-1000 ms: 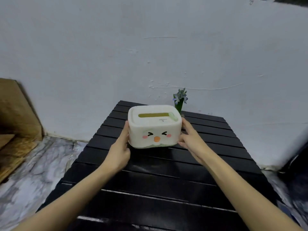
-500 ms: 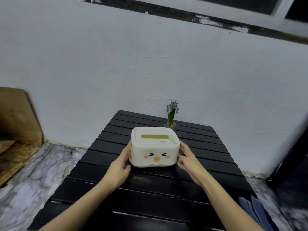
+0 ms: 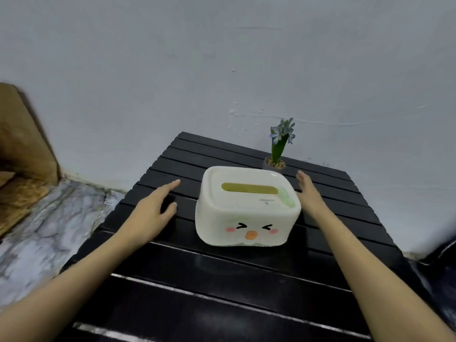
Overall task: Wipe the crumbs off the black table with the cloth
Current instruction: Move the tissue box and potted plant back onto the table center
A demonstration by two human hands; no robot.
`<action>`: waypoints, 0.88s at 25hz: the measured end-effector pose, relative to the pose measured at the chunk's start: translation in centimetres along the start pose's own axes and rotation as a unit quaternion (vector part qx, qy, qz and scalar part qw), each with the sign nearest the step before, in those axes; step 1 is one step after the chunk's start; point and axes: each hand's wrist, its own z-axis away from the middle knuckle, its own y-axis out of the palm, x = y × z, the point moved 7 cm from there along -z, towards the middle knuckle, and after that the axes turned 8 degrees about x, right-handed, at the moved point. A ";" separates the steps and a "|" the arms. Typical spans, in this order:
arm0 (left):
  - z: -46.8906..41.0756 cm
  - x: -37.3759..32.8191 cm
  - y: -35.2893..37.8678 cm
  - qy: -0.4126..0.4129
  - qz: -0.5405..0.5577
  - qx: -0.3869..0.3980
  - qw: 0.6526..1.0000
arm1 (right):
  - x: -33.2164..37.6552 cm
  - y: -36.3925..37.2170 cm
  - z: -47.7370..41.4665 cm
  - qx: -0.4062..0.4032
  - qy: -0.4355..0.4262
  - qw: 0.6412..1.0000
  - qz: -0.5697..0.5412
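Note:
The black slatted table [image 3: 222, 275] fills the lower middle of the head view. A white tissue box [image 3: 246, 208] with a cartoon face and a yellow slot on top rests on it near the middle. My left hand [image 3: 150, 213] is open, a short way left of the box, fingers spread above the slats. My right hand [image 3: 309, 193] is open at the box's right side, palm toward it, just apart from it. No cloth is in view, and I cannot make out any crumbs.
A small potted blue flower [image 3: 278, 149] stands at the table's far edge behind the box. A white wall rises right behind the table. Marble floor [image 3: 49, 218] and a brown board [image 3: 22, 134] lie to the left.
Both hands have let go of the tissue box, which now rests on the table. The hands have moved apart from its sides. The camera has tilted down.

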 end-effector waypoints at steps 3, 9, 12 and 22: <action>-0.2 0.9 -0.6 -0.001 0.031 -0.030 0.999 | 0.7 0.7 -3.1 -0.008 -0.001 1.000 0.001; -0.2 0.8 -0.1 0.007 0.012 -0.027 1.000 | 1.5 2.0 -6.1 -0.028 -0.003 1.000 0.006; -0.2 0.8 -0.2 0.010 0.011 -0.026 1.000 | 1.8 1.2 -5.4 -0.068 -0.002 0.995 0.069; 1.3 -1.0 -0.3 0.012 -0.013 -0.012 1.000 | 0.0 -3.0 8.3 -0.120 -0.011 0.992 0.032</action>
